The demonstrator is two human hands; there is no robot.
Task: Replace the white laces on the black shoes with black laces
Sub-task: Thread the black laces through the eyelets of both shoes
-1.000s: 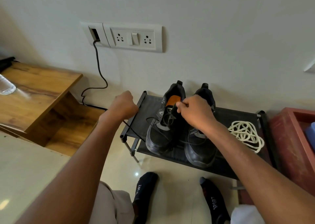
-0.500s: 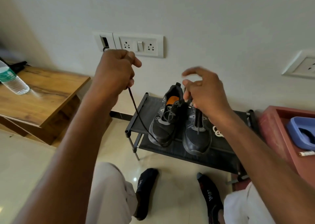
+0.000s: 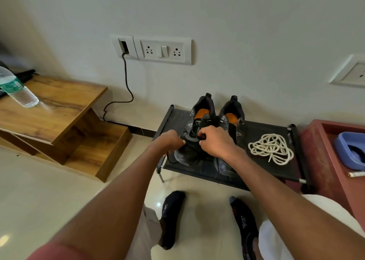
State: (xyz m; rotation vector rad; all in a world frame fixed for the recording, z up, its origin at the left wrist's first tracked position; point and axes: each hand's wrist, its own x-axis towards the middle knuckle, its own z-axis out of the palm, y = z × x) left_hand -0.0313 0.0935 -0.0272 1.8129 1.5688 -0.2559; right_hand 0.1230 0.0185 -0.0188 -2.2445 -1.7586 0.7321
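Note:
Two black shoes with orange insoles stand side by side on a low black rack (image 3: 262, 127), the left shoe (image 3: 194, 125) and the right shoe (image 3: 233, 113). My left hand (image 3: 169, 140) is curled beside the left shoe and holds a black lace (image 3: 170, 159) that loops down at the rack's front edge. At the left shoe's eyelets, my right hand (image 3: 214, 141) pinches the lace over the tongue. The removed white laces (image 3: 271, 149) lie in a loose heap on the rack to the right of the shoes.
A wooden stepped table (image 3: 59, 109) with a water bottle (image 3: 16, 88) stands at the left. A black cable (image 3: 126, 81) hangs from the wall socket. A red box (image 3: 324, 151) holding a blue tray (image 3: 349, 147) is at the right. My socked feet (image 3: 171, 216) rest on the tiled floor.
Both hands were raised, pulling the lace up and out half a second ago. They have now dropped back down onto the left shoe, close together.

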